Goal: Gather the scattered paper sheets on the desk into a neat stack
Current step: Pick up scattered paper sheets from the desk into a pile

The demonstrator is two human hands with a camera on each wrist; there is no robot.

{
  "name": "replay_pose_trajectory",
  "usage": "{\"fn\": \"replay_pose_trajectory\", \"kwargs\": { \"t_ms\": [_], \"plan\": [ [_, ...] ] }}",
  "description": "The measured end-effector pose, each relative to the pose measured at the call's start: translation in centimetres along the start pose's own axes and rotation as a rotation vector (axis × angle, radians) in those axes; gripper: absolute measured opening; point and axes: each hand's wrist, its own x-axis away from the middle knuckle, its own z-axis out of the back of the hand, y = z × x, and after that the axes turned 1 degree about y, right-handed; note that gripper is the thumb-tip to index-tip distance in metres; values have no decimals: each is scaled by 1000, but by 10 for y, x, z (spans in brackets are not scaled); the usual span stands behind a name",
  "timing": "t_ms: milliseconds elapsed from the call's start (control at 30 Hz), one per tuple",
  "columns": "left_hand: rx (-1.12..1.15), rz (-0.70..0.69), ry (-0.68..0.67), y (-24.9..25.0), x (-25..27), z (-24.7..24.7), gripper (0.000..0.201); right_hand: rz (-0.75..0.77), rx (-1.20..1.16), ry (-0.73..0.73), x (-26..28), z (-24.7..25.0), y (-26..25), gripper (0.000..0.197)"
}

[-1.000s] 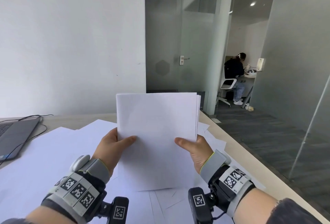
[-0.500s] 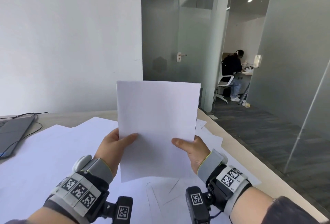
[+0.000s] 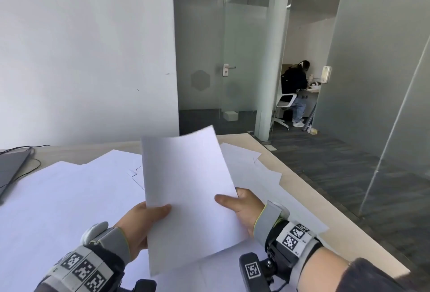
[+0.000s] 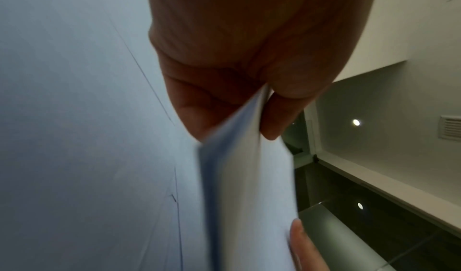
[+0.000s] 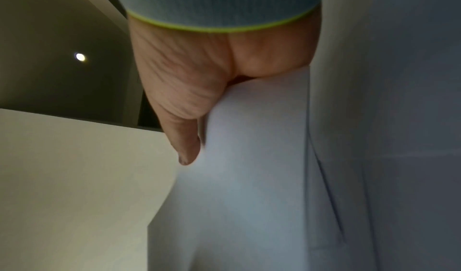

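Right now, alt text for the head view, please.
Both hands, left hand and right hand, hold a tilted sheaf of white paper above loose sheets scattered on a pale desk. A laptop sits far left.

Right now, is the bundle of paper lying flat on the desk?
No, both hands, left hand and right hand, hold the paper bundle up above the desk.

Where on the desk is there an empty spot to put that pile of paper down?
Bare desk shows only along the far edge, between the laptop and the far corner, and a strip by the right edge. Loose sheets crowd everything under the held stack.
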Motion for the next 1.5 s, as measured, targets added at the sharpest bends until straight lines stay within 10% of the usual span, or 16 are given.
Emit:
{"fn": "replay_pose_trajectory", "kwargs": {
  "t_ms": [100,300,533,700,933,1500],
  "plan": [
    [37,21,12,-8,-5,4,52,-130,148,52,-6,14,-2,58],
    [143,49,93,-22,-24,3,29,-196,524,376,-23,85,1,31],
    [240,125,32,-26,-31,-29,28,-576,1221,345,-6,127,-13,94],
    [358,156,-11,-32,-30,-24,25,-680,1234,413,-11,110,-13,78],
    [413,159,-44,-35,-29,-24,29,-703,1287,398,-22,128,-14,117],
    [383,165,-36,-37,-34,-24,29,-503,592,203,-37,134,8,22]
  ]
}}
